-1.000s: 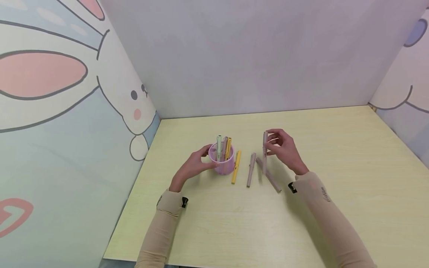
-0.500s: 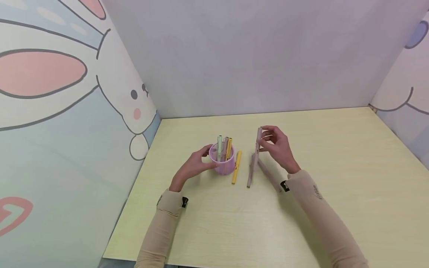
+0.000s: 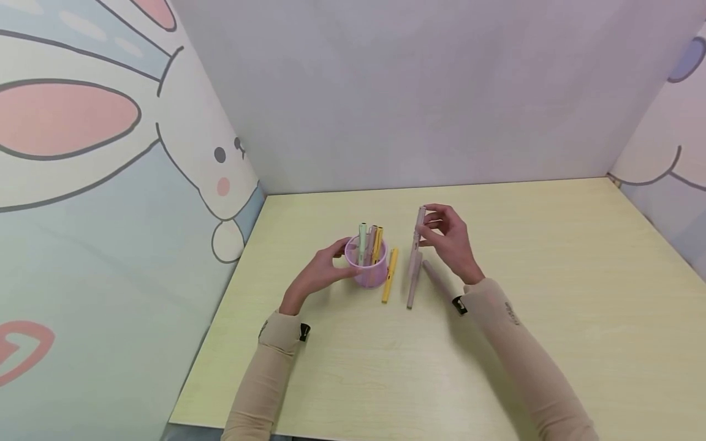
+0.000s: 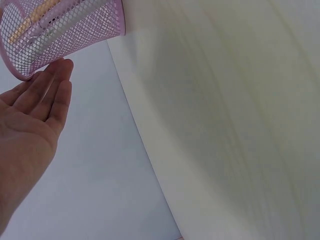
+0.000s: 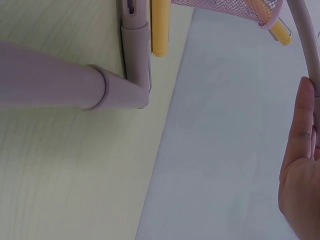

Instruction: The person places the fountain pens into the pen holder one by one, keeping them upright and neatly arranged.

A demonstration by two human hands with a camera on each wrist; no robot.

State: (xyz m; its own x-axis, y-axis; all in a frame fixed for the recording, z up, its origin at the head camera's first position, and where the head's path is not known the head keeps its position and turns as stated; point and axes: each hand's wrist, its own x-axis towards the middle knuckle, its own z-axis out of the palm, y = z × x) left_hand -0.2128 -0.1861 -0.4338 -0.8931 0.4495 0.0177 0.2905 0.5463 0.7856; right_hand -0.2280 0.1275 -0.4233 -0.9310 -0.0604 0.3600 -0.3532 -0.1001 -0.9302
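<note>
Thumb in front and fingers behind, my left hand (image 3: 318, 273) holds the pink mesh pen holder (image 3: 372, 279), which stands upright on the table. Inside it are a mint green pen (image 3: 361, 240), a mauve pen (image 3: 371, 237) and a yellow pen (image 3: 378, 240). To its right, my right hand (image 3: 453, 244) pinches another mauve pen (image 3: 417, 231) near its upper end, nearly upright above the table. Part of this pen also shows in the right wrist view (image 5: 304, 35). In the left wrist view my left fingertips (image 4: 64, 67) touch the mesh side.
On the pale wooden table (image 3: 353, 367), a yellow pen (image 3: 390, 275) lies beside the holder. Two mauve pens lie farther right: one pen (image 3: 411, 295) below the held pen, another pen (image 3: 437, 277) slanting under my right wrist. A plain wall (image 3: 419, 110) closes the back.
My right hand has moved left with the mauve pen, now over the lying mauve pen and closer to the pen holder. The left hand and holder have stayed in place.
</note>
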